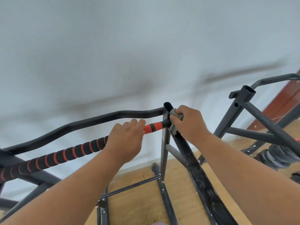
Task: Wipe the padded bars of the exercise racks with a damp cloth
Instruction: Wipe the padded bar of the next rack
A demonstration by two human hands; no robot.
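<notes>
Left hand: the left hand (125,140) lies over the padded bar (65,155), fingers (138,123) curled over its top, grasping it near the orange end.
Right hand: the right hand (190,122) clutches a grey cloth (175,122), fingers clenched round it, pressing it against the upright post (164,143) where the bar joins.
Padded bar: black foam with orange rings, running from the lower left edge up to the post; a solid orange section (153,127) shows between the two hands.
Rack: a dark metal frame with a bare bent bar (81,124) behind the padded one, standing on a wooden floor (139,200) before a pale wall (146,46).
Second rack: another dark frame (243,111) stands to the right, apart from the first.
Weights: a stack of black weight plates (276,157) lies on the floor beneath the second rack.
</notes>
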